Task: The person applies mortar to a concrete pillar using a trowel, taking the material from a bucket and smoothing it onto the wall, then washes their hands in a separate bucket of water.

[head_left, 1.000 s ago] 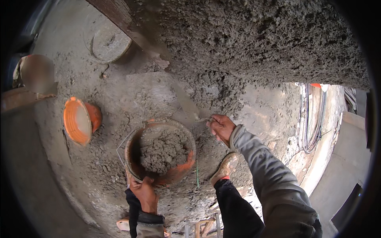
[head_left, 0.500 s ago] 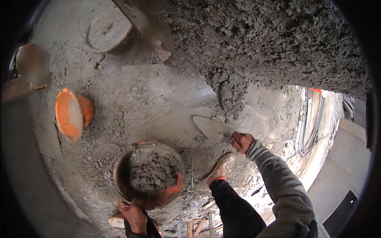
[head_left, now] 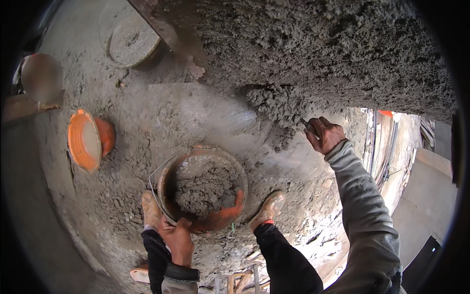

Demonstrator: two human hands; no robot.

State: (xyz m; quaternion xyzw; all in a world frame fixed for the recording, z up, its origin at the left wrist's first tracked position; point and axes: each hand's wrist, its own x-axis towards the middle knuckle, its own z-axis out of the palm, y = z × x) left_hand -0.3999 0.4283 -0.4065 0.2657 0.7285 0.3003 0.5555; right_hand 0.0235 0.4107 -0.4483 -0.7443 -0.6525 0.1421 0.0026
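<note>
My right hand (head_left: 324, 135) is closed around the handle of a trowel (head_left: 305, 122). The trowel's blade is hidden by a lump of wet grey mortar (head_left: 279, 104) against the lower edge of a rough mortar-covered surface (head_left: 333, 54). My left hand (head_left: 178, 241) grips the near-left rim of an orange bucket (head_left: 230, 215), coated in grey and partly filled with mortar (head_left: 208, 188). The bucket's wire handle (head_left: 151, 182) hangs over its left side. My two feet (head_left: 270, 208) stand either side of the bucket.
To the left, an orange bucket (head_left: 84, 140) lies tilted. A larger tub of grey mix (head_left: 133, 45) stands far left, below a board (head_left: 152, 22). A blurred round shape (head_left: 41, 77) is at the far left. Cables (head_left: 387, 152) run along the right.
My right hand has moved away from me and to the right, bringing the trowel up to the rough mortar. The bucket has shifted right and farther off, with my left hand on its rim.
</note>
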